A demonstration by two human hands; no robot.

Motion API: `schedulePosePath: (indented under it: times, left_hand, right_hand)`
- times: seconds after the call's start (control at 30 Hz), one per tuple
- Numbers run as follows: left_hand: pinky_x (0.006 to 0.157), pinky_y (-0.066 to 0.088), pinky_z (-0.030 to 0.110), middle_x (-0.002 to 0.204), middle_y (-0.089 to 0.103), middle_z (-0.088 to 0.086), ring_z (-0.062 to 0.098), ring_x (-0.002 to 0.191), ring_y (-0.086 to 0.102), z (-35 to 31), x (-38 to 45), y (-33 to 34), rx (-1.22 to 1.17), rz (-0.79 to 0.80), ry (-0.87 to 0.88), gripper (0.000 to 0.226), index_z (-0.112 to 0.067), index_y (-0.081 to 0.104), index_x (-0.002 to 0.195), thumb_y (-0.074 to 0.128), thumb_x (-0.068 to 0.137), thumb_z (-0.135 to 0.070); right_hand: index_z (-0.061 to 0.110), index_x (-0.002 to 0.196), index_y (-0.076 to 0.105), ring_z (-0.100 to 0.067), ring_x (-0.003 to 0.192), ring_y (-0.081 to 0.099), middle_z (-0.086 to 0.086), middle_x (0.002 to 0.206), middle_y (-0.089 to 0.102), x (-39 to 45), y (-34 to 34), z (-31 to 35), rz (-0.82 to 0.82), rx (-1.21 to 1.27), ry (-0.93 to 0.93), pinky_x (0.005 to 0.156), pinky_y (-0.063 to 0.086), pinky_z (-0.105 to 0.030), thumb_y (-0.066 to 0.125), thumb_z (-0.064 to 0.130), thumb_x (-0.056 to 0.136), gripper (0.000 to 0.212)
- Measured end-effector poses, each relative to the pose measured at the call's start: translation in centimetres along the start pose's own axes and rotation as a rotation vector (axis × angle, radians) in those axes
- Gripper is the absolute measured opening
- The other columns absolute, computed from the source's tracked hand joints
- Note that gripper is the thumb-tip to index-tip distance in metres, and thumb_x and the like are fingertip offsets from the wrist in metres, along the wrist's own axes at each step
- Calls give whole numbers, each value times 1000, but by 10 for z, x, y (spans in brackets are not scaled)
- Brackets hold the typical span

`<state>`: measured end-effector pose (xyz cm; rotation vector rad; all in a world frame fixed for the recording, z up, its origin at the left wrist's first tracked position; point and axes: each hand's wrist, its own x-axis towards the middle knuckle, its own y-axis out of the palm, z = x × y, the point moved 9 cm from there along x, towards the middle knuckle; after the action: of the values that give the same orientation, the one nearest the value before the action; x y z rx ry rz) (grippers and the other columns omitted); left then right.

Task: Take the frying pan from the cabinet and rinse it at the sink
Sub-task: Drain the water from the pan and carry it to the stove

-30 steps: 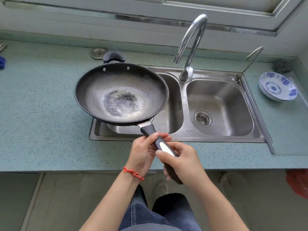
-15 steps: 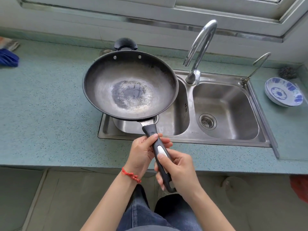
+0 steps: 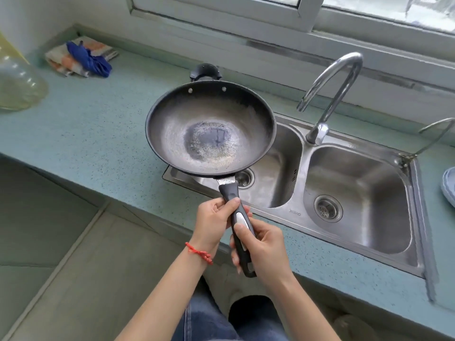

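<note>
A dark frying pan (image 3: 210, 129) with a worn, greyish bottom hangs level above the left edge of the steel double sink (image 3: 299, 214). Its long black handle points toward me. My left hand (image 3: 214, 217) grips the handle close to the pan. My right hand (image 3: 263, 247) grips the handle's lower end. The curved chrome faucet (image 3: 330, 94) stands behind the divider between the two basins, its spout to the right of the pan. No water is running.
A teal speckled counter (image 3: 93, 134) surrounds the sink. A folded cloth with a blue rag (image 3: 83, 57) lies at the back left, beside a clear plastic bottle (image 3: 17, 82). A blue-white bowl (image 3: 449, 187) peeks in at the right edge. A window runs behind.
The view has swung left, so the sink and faucet now sit further right and the cloth and bottle have come into view. The pan stays held over the left basin's edge by both hands.
</note>
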<state>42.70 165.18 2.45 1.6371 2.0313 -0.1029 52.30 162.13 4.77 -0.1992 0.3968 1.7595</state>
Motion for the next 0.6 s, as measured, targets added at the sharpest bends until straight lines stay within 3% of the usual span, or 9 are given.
schedulePosePath:
  times: [0.4,0.6]
  left_hand:
    - [55,55,29,54,67,8,19,53,65,39,-68,-34,-200,-377,88,22,6,59,68,51,86,-5]
    - [47,53,25,49,65,7,17,49,65,41,-116,-77,-359,-522,172,20,6,54,69,49,87,1]
  right_hand:
    - [6,65,54,-21,33,47,-16,56,53,-36,13,-24,350,-166,61,35,37,-22,51,10,86,21]
    - [-5,70,53,-19,33,45,-19,58,51,-67,56,-33,517,-253,54,34,36,-22,49,5,89,22]
